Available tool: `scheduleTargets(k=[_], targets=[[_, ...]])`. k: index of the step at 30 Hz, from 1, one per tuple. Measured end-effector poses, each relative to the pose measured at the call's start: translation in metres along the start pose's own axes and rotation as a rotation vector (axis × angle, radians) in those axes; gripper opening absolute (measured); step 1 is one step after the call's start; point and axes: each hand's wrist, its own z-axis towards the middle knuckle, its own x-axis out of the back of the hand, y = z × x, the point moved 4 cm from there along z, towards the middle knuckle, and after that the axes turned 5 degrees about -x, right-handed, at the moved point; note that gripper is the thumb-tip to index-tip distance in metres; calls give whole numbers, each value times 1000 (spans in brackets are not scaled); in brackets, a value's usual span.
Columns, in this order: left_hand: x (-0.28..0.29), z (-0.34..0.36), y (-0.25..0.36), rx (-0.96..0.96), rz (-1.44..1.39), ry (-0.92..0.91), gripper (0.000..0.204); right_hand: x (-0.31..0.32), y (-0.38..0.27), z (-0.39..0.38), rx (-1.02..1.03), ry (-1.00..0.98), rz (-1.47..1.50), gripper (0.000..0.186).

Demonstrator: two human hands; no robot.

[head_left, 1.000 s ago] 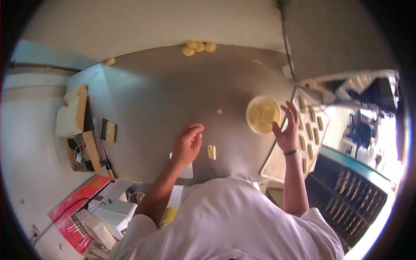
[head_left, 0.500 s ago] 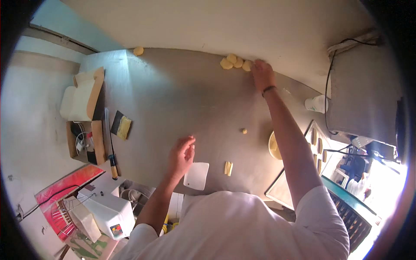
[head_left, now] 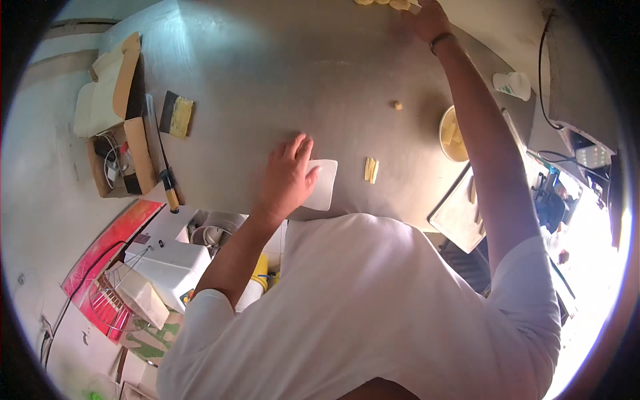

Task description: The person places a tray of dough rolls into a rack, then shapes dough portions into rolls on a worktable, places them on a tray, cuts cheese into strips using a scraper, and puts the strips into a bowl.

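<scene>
Grey metal tabletop [head_left: 260, 73]: our left hand [head_left: 287, 175], loose, overlaps a white rectangular scraper [head_left: 324, 188]; right hand [head_left: 427, 22], one o'clock, grip unclear.

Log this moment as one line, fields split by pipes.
left hand: partly over white scraper, grip unclear | right hand: at dough pieces, contact unclear | table: pale strips, small dough lump

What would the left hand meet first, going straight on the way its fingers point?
The way looks free at first: the left hand points across the tabletop. The dough pieces at the picture's top edge may lie roughly in line; depth is unclear.
</scene>
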Motion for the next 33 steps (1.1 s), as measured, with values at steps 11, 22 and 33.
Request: scheduleTargets(k=[11,22,33], targets=[[-25,-75,28,-29,206,-183,94,-21,-83,-247,-71,194,1566,22],[35,11,-81,79,415,7,75,-4,-10,-64,-278,741,1308,34],[21,105,-20,-77,84,311,60,14,11,-12,-434,343,1485,24]])
